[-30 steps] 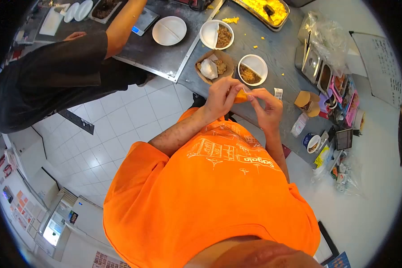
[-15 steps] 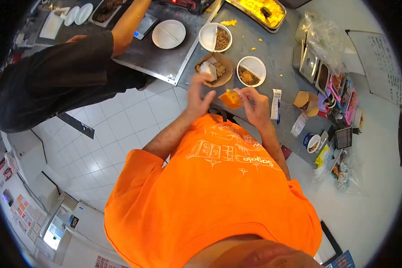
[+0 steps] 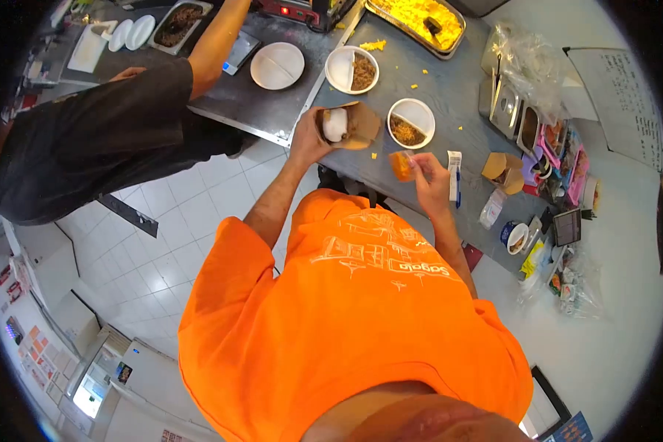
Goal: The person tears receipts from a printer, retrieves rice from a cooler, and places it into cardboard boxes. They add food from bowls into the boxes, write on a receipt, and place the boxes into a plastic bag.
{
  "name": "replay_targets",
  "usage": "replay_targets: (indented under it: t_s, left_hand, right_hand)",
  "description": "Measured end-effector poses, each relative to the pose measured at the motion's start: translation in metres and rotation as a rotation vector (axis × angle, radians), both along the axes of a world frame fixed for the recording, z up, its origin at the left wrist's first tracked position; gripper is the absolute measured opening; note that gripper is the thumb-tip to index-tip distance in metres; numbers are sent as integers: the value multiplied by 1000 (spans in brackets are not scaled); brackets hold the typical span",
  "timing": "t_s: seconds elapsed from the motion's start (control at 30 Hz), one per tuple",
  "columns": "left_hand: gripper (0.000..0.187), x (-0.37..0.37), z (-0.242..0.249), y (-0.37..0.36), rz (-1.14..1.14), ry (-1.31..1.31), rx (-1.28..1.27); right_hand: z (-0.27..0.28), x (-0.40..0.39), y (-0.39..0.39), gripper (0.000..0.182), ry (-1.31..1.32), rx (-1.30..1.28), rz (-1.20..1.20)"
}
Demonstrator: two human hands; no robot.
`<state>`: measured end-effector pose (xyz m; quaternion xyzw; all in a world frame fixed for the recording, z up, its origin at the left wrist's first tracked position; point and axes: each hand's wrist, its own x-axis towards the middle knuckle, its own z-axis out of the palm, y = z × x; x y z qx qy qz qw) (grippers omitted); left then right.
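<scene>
My left hand (image 3: 311, 140) is wrapped around the side of a brown cardboard food box (image 3: 362, 127), whose open flaps face right. Inside the box a rounded white item (image 3: 335, 124) shows; I cannot make out exactly what it is. Between the fingertips of my right hand (image 3: 431, 179) is a small clear sachet with orange contents (image 3: 402, 166), held just off the counter's front edge. A white divided bowl (image 3: 415, 112) with brown, orange-topped food in one half stands beyond my right hand. Another divided bowl (image 3: 339, 71) with brown food sits behind the box.
A metal tray of yellow food (image 3: 398, 16) is at the back. To the right lie a paper slip (image 3: 454, 168), a blue pen (image 3: 459, 193) and another cardboard box (image 3: 504, 171). At left a co-worker's arm (image 3: 217, 48) reaches past an unfilled divided plate (image 3: 278, 66).
My left hand has moved left and taken hold of the cardboard box, which is now tilted. My right hand has shifted slightly right with the sachet.
</scene>
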<state>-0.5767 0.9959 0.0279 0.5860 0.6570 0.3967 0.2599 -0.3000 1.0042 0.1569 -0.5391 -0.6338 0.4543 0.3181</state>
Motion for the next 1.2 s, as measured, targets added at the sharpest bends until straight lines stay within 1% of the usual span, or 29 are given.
replay_targets:
  t_s: [0.03, 0.1, 0.13, 0.17, 0.3, 0.4, 0.5, 0.57, 0.6, 0.67, 0.7, 0.77, 0.8, 0.87, 0.9, 1.0, 1.03, 1.1, 1.13, 1.2]
  left_hand:
    - [88, 1, -1, 5, 70, 40, 29]
    - [88, -2, -4, 1, 39, 20, 10]
    - [87, -5, 2, 7, 14, 2, 14]
    - [87, -3, 15, 6, 62, 11, -27]
    - [87, -3, 7, 1, 30, 23, -11]
    - [87, -2, 4, 2, 50, 15, -70]
    - [87, -2, 8, 0, 25, -43, -108]
    - [87, 2, 11, -4, 121, -16, -153]
    - [87, 5, 3, -4, 123, -17, -149]
    - [87, 16, -8, -6, 143, -304, 46]
    - [87, 18, -13, -10, 145, -306, 48]
    - [86, 23, 1, -15, 201, -479, -67]
    - [86, 25, -1, -13, 203, -479, -66]
    - [80, 29, -12, -16, 218, -300, 3]
    - [80, 28, -18, -17, 264, -202, 114]
    - [79, 31, -3, -10, 235, -199, 124]
    - [79, 33, -8, -14, 239, -198, 120]
    - [75, 35, -20, -11, 335, -240, 345]
    - [75, 34, -18, -7, 336, -242, 351]
    - [75, 38, -13, -19, 317, -411, 231]
  right_hand:
    - [-2, 1, 3, 6, -37, 45, 30]
    - [-3, 6, -7, 6, -85, 65, 54]
    - [-3, 6, -5, 7, -60, 53, 35]
    - [-4, 4, -1, 8, -32, 45, 16]
    - [-5, 4, -2, 8, -49, 82, 28]
    - [-5, 4, 1, 8, -72, 72, 25]
    - [-3, 1, 2, 8, -56, 64, 40]
    - [-4, 2, 3, 8, -50, 80, 44]
    - [-4, 1, 4, 8, -51, 84, 47]
    - [-2, -1, 6, 8, -40, 85, 22]
    - [-2, -1, 6, 8, -41, 86, 24]
    - [-3, -1, 10, 9, -76, 110, 28]
    - [-5, -1, 11, 9, -76, 111, 30]
    - [-11, -1, 11, 10, 0, 45, -12]
    - [-12, -1, 11, 10, 1, 47, -8]
    - [-13, -1, 13, 11, -35, 83, -19]
    - [-13, -1, 13, 11, -43, 80, -11]
    - [-12, -5, 20, 11, -48, 94, -1]
    - [-11, -6, 21, 11, -25, 91, -21]
    - [-11, -4, 11, 11, -11, 61, -39]
